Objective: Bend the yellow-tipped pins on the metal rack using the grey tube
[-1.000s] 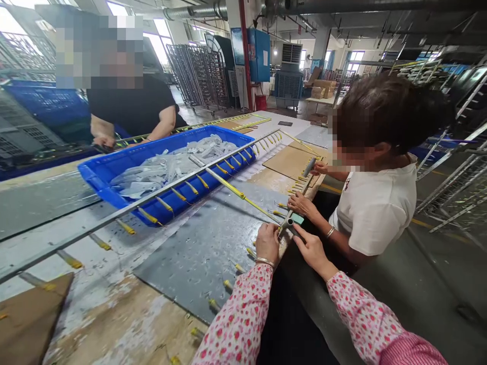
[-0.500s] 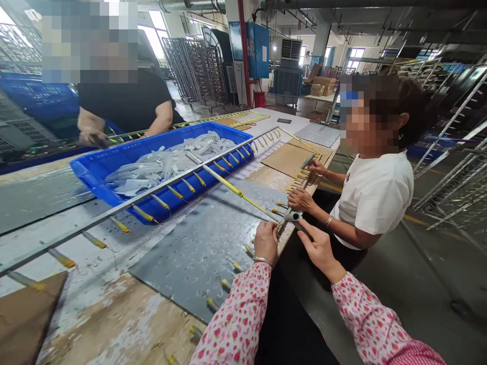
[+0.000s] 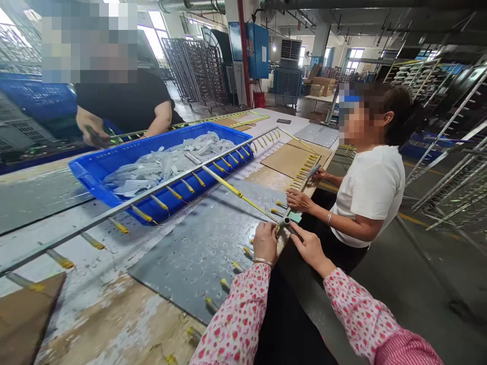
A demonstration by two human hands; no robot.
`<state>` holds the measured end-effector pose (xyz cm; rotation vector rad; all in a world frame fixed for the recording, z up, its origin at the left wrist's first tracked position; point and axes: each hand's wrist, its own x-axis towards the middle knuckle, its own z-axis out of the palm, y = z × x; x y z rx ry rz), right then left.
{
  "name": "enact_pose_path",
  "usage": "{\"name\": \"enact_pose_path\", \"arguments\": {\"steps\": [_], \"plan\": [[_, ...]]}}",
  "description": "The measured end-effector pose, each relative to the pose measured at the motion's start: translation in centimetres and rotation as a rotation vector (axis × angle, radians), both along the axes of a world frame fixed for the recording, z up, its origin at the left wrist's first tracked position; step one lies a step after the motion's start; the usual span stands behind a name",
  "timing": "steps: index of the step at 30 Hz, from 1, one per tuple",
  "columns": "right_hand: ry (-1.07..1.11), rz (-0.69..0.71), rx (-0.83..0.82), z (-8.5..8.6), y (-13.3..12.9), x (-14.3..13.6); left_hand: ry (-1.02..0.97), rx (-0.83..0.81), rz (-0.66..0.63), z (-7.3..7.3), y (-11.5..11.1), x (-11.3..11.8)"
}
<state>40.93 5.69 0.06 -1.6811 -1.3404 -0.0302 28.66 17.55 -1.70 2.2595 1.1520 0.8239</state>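
Note:
My left hand [image 3: 265, 242] is closed on the near bar of a long metal frame, at the spot where a yellow-coated crossbar [image 3: 254, 205] meets it. My right hand [image 3: 311, 249] grips a grey tool with a round, hollow end [image 3: 287, 221], which is against or very near the bar just right of my left fingers. Most of the tool is hidden by the hand. Along the frame's far bar [image 3: 152, 192] sit several short hooks with yellow-coated ends. More yellow-tipped hooks [image 3: 225, 285] line the near side beside my left sleeve.
A blue crate [image 3: 102, 195] of pale flat pieces [image 3: 163, 162] stands behind the far bar. Grey sheet [image 3: 182, 248] and brown board [image 3: 285, 159] lie under the frame. A co-worker in white [image 3: 375, 192] works close on the right, with hands on the same near bar; another person [image 3: 125, 106] is across.
My right hand and the tool have moved left and slightly down, closer to my left hand. The left hand stays put. The co-worker at right has shifted a little.

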Motion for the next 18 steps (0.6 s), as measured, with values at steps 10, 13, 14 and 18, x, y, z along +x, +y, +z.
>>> {"name": "enact_pose_path", "arguments": {"steps": [10,13,14,18], "plan": [[0.501,-0.121,0.09,0.2,-1.3,-0.2,-0.254,-0.133,0.078,-0.1,0.5,-0.2],[0.557,-0.075,0.039,-0.8,-1.0,-1.0,-0.349,-0.152,0.116,-0.1,0.7,-0.4],[0.567,-0.065,0.031,-1.1,-0.8,-1.3,-0.382,-0.143,0.131,-0.1,0.8,-0.5],[0.583,-0.028,0.028,-1.6,0.2,-1.9,-0.474,-0.108,0.222,0.0,0.8,-0.8]]}}
